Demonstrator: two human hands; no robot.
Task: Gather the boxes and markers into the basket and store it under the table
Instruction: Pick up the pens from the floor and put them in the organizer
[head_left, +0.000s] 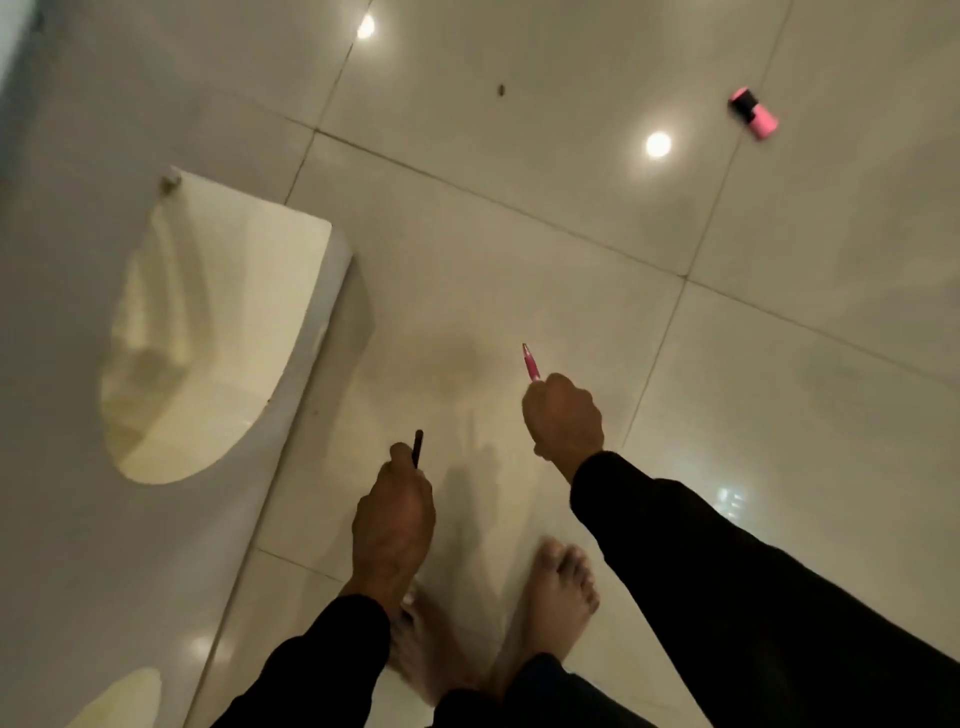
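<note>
My left hand (393, 512) is closed around a thin black marker (417, 448) whose end sticks up past my thumb. Gripped in my right hand (563, 415) is a pink marker (531, 362), tip pointing away from me. Both hands hang over the glossy tiled floor. A small pink and black box (754, 113) lies on the floor at the far right. No basket is in view.
A white table edge (291, 395) runs along the left, with a pale curved reflection on its surface. My bare feet (561, 603) stand on the cream floor tiles (519, 249) below my hands. A small dark speck (502, 90) lies on the floor far ahead.
</note>
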